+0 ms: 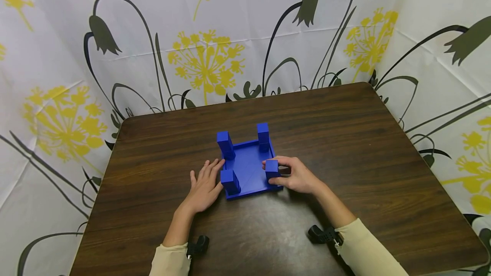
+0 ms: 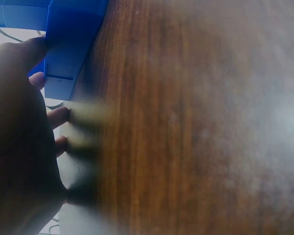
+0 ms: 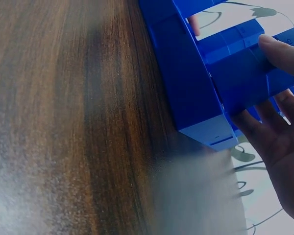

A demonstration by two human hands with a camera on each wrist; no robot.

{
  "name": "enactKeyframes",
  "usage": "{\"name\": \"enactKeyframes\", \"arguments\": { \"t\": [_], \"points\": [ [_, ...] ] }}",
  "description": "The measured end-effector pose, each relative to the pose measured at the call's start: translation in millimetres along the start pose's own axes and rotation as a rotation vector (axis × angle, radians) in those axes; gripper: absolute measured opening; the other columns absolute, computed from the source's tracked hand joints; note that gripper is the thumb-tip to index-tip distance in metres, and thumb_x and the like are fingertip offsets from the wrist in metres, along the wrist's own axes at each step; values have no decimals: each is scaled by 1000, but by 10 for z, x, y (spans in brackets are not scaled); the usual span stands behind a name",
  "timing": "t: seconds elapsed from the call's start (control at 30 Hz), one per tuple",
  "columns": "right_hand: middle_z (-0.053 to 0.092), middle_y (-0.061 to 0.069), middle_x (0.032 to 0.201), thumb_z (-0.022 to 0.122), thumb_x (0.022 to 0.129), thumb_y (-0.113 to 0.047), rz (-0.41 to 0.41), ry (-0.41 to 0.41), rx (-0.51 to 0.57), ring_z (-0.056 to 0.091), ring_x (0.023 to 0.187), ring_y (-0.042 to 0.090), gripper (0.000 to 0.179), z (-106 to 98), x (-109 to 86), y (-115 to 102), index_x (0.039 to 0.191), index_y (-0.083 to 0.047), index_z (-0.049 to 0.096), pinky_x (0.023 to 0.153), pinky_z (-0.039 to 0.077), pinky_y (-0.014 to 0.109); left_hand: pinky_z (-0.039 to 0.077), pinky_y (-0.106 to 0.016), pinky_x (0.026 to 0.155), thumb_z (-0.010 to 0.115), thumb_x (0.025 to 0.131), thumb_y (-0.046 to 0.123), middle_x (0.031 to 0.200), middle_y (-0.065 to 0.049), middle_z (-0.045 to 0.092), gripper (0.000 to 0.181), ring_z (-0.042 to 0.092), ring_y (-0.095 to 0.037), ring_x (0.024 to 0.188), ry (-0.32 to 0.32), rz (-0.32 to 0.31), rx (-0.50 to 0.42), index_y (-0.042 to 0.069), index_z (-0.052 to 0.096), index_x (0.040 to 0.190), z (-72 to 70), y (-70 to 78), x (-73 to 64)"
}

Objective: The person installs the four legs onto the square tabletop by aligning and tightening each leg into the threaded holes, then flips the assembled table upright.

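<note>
A shallow square blue tray lies on the table with a blue post standing at each corner. My right hand grips the near right post, thumb on its near side and fingers around the far side. In the right wrist view the thumb presses on that post, close over the tray's outer wall. My left hand rests with spread fingers along the tray's left side, beside the near left post. The left wrist view shows its thumb against the blue side wall.
Both far posts, the left one and the right one, stand upright away from the hands. The dark wooden table extends on all sides. A white flowered curtain hangs behind it.
</note>
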State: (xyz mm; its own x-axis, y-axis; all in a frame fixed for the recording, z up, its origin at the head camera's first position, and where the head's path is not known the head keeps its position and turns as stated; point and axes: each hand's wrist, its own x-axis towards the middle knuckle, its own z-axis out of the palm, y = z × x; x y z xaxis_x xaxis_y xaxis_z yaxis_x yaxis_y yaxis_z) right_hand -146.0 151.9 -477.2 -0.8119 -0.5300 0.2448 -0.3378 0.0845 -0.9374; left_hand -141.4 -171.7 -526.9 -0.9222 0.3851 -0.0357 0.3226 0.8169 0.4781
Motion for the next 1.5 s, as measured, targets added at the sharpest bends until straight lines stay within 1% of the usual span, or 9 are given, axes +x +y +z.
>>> {"name": "enactKeyframes", "arguments": {
  "t": [0.2, 0.4, 0.5, 0.67, 0.8, 1.0, 1.13, 1.3, 1.5],
  "points": [
    [66, 21, 118, 79, 76, 8, 9, 21, -32, 60, 115, 20, 44, 5, -7, -24, 118, 9, 65, 94, 47, 52, -6, -74, 102, 47, 98, 26, 159, -12, 23, 65, 9, -38, 147, 15, 13, -14, 22, 21, 157, 18, -18, 0],
    [68, 14, 117, 82, 74, 5, 51, 39, -63, 60, 113, 20, 47, 2, -8, -43, 119, 6, 67, 96, 46, 49, -6, -74, 102, 46, 97, 26, 159, -13, 23, 65, 9, -39, 147, 18, 20, -14, 22, 21, 157, 27, -25, 5],
    [68, 13, 116, 83, 73, 5, 66, 49, -54, 60, 113, 22, 48, 10, -6, 78, 119, 5, 67, 95, 47, 49, -6, -74, 102, 48, 97, 26, 159, -13, 23, 66, 9, -38, 147, 13, 15, -9, 22, 21, 157, 12, -12, 2],
    [69, 7, 116, 87, 70, -2, 77, 73, -92, 60, 114, 20, 51, 16, -6, 284, 119, -2, 70, 99, 45, 44, -5, -74, 103, 49, 98, 25, 160, -11, 22, 67, 8, -38, 148, -1, 5, 6, 23, 20, 158, -4, -3, -2],
    [69, 3, 114, 90, 69, -8, 75, 83, -78, 60, 113, 19, 51, 12, -10, 314, 116, -7, 71, 98, 46, 42, -6, -74, 103, 49, 98, 25, 160, -11, 21, 67, 7, -37, 148, -5, 2, 3, 23, 20, 158, -9, 7, -3],
    [68, 0, 115, 91, 69, -13, 66, 89, -76, 61, 111, 18, 49, 8, -13, 321, 114, -11, 72, 96, 47, 45, -6, -74, 103, 50, 98, 24, 161, -11, 21, 67, 7, -37, 148, -6, 1, -3, 22, 20, 157, -11, 16, -4],
    [68, 2, 116, 91, 69, -13, 73, 88, -69, 61, 111, 20, 52, 11, -17, 329, 116, -6, 70, 92, 50, 42, -6, -74, 103, 49, 98, 25, 161, -11, 21, 66, 7, -37, 148, -5, 1, -5, 22, 20, 157, -6, 9, 0],
    [66, 7, 114, 90, 68, -8, 102, 91, 2, 61, 106, 21, 56, 25, -17, 333, 119, 1, 68, 83, 55, 34, -6, -74, 102, 46, 97, 26, 160, -12, 22, 65, 8, -39, 147, 9, 11, -8, 21, 21, 157, 16, -14, 3],
    [65, 11, 115, 89, 67, 0, 121, 115, -27, 61, 101, 17, 57, 50, -6, 326, 119, 3, 67, 81, 56, 34, -6, -75, 101, 46, 97, 26, 159, -14, 23, 65, 8, -40, 147, 23, 26, -28, 21, 22, 157, 26, -30, 2]
  ]
}}
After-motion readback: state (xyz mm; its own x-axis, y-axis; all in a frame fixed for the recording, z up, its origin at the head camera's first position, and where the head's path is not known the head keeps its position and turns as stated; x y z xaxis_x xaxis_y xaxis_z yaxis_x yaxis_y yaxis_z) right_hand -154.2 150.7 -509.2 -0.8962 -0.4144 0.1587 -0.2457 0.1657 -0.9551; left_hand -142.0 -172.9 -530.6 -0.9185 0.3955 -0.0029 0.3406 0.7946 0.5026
